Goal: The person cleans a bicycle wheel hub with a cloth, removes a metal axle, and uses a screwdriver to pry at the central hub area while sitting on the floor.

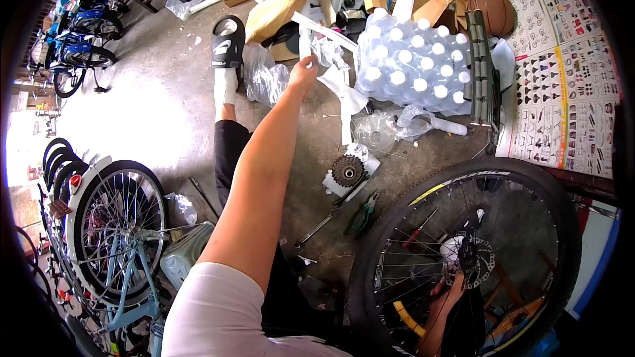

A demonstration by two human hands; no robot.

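My left arm stretches far forward, and my left hand is closed at the lower end of a white, tube-like piece of packing. Crumpled clear plastic lies just left of that hand. At the lower right, a bicycle wheel with a black knobbly tyre is tilted up close to me. My right hand shows through its spokes, fingers curled at the hub just below the disc brake rotor; part of the hand is hidden. Between my hands, a cassette of sprockets rests on white paper.
A wrench, green-handled pliers and a red-handled screwdriver lie on the floor. A shrink-wrapped pack of bottles and a basketball stand beyond. Bicycles line the left. My foot in a black slide is ahead.
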